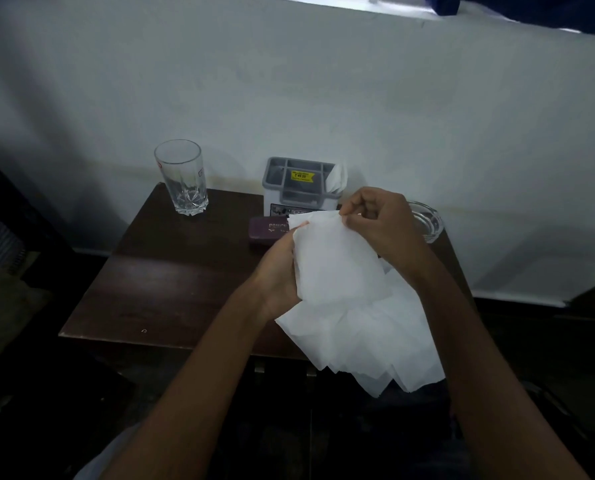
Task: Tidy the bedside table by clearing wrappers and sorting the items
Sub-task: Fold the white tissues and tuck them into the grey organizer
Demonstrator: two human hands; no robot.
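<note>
White tissues (341, 271) hang over the surface (171, 271) edge; my left hand (280, 271) grips their side, my right hand (382, 220) pinches the top corner between curled fingers (360, 200).

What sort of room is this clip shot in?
Likely a bedroom or guest room: a small dark wooden table against a plain wall, with a drinking glass, glass ashtray and grey organiser.

I see the left hand (278, 273) gripping a wad of thin white tissue paper (337, 268) while the right hand (375, 221) pinches its top corner, above the dark brown wooden bedside table (157, 278). Behind them stand a clear cut-glass tumbler (182, 178), a grey plastic compartment organiser (299, 188), a small purple box (266, 232) and a clear glass ashtray (427, 221).
</note>
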